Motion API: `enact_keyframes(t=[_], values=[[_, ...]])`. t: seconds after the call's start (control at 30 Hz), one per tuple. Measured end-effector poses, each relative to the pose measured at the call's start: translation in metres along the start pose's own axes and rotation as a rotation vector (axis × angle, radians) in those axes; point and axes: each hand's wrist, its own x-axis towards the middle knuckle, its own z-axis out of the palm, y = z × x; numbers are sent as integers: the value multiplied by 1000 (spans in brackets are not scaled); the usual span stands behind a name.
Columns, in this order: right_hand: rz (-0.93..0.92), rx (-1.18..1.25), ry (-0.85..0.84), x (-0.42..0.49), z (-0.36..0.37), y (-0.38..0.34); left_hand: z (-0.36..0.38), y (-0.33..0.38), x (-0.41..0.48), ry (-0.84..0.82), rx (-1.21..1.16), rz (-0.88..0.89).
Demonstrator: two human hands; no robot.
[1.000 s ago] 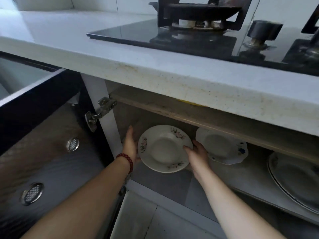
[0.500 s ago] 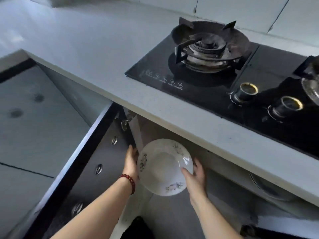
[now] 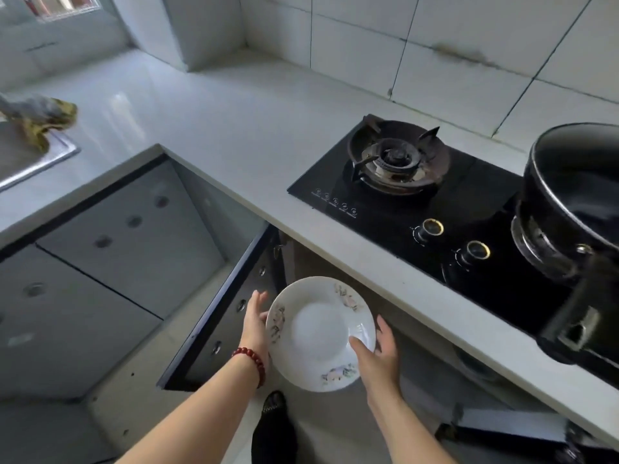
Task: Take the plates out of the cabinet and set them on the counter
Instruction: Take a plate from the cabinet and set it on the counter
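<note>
I hold a white plate with pink flower prints [image 3: 318, 333] in both hands, in front of the cabinet opening and below the counter's edge. My left hand [image 3: 255, 318], with a red bead bracelet on the wrist, grips its left rim. My right hand [image 3: 378, 354] grips the lower right rim, thumb on the inside. The plate faces up, tilted a little towards me. The pale counter [image 3: 234, 128] stretches above and to the left. The cabinet's inside is almost hidden under the counter; a rounded dish edge [image 3: 469, 363] shows dimly there.
A black gas hob [image 3: 418, 202] sits in the counter to the right, with a black pot [image 3: 576, 195] on its right burner. The cabinet door [image 3: 214, 316] stands open to the left. A sink [image 3: 30, 155] with a yellowish cloth [image 3: 40, 115] lies far left. A dark shoe [image 3: 273, 426] shows below.
The plate has come out of the cabinet shelf and risen in front of the opening, held in both hands. My view has lifted from the shelf to above the counter.
</note>
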Motion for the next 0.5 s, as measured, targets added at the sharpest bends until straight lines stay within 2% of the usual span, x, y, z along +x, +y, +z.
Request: enact_keyframes(t=[0.27,0.5], values=[[-126,-29,-85,-38,13,-53,-21,39,-66,-41,-81,75],[-178,-29,-184,-61,62,-77,-61,80,-97,-4,-142,171]])
